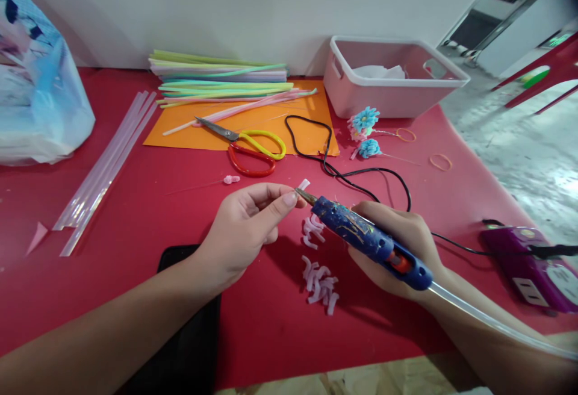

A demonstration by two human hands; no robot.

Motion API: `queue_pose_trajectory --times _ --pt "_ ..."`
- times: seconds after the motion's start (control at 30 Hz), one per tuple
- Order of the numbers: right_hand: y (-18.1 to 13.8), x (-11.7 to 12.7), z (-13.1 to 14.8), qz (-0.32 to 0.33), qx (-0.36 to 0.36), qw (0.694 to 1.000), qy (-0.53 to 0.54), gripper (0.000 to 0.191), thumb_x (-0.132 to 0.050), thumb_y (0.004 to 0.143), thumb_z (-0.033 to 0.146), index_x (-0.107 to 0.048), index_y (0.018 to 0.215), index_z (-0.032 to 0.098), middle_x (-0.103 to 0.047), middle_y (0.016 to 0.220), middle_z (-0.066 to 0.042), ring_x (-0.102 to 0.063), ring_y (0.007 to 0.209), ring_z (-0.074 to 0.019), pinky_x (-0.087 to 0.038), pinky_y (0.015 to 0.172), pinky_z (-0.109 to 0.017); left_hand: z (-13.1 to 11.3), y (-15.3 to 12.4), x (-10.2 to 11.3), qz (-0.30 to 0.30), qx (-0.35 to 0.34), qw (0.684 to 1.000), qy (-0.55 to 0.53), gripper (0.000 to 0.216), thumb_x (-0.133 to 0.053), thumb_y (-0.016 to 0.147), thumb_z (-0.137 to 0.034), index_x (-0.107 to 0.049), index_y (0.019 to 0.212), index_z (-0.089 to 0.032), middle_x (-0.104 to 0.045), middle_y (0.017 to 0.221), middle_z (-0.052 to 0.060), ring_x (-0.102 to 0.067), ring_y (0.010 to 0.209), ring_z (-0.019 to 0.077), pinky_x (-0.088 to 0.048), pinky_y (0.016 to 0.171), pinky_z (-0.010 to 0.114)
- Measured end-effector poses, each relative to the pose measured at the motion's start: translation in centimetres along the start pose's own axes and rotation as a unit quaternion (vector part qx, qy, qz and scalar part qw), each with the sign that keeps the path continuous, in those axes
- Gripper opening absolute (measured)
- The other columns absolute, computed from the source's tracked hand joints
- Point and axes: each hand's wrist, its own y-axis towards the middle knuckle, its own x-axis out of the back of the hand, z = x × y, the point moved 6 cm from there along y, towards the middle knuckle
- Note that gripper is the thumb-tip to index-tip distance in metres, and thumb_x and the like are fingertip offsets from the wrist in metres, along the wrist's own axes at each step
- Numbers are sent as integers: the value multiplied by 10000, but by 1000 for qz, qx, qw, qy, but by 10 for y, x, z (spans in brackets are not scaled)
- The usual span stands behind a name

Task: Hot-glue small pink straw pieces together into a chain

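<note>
My right hand (401, 238) is wrapped round a blue glue gun (356, 229), with a clear glue stick (492, 320) trailing out of its back end. The gun's metal nozzle meets a small pale pink piece of pipe cleaner (304, 184), which my left hand (253, 223) pinches between thumb and forefinger. Below the nozzle, short curled pink pipe cleaner pieces (320, 286) lie in two loose piles on the red table. Left of them rests a pink bud on a thin wire (231, 179).
Scissors (232, 136) and pipe cleaners (221, 85) lie on an orange sheet (180, 136). Behind stands a pink basket (392, 97), near blue flowers (366, 119). Glue sticks (108, 166) and a plastic bag (40, 82) are left; a purple power strip (528, 268) and black cord (379, 170) are right.
</note>
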Motion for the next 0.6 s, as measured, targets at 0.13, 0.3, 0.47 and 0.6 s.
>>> queue_pose_trajectory --times 0.13,0.3,0.47,0.6 --pt "1 0 1 4 -1 1000 0 195 -587 751 107 -488 843 248 -462 624 60 -352 493 -105 -355 512 -246 0 -1 0 -1 -1 1000 6 116 -777 849 -323 -777 821 -210 -703 795 -17 -401 469 -6 -285 429 135" --pt "2 0 2 -8 -14 1000 3 156 -596 771 138 -494 828 241 -464 614 61 -343 478 -100 -355 510 -251 0 1 1 -19 4 1000 14 132 -784 838 -324 -777 819 -193 -700 778 -12 -391 483 -1 -300 436 129" --pt "1 0 2 -17 -16 1000 -6 135 -583 803 157 -483 825 246 -460 593 63 -335 463 -104 -348 507 -258 1 1 2 -32 16 999 15 157 -784 831 -321 -773 810 -166 -704 812 6 -391 493 -2 -302 435 124" --pt "1 -1 1 -7 -14 1000 -7 146 -578 793 140 -497 848 248 -471 591 63 -343 468 -107 -354 510 -261 1 0 2 -29 20 999 8 175 -794 818 -332 -770 804 -160 -675 771 1 -389 483 -3 -296 432 129"
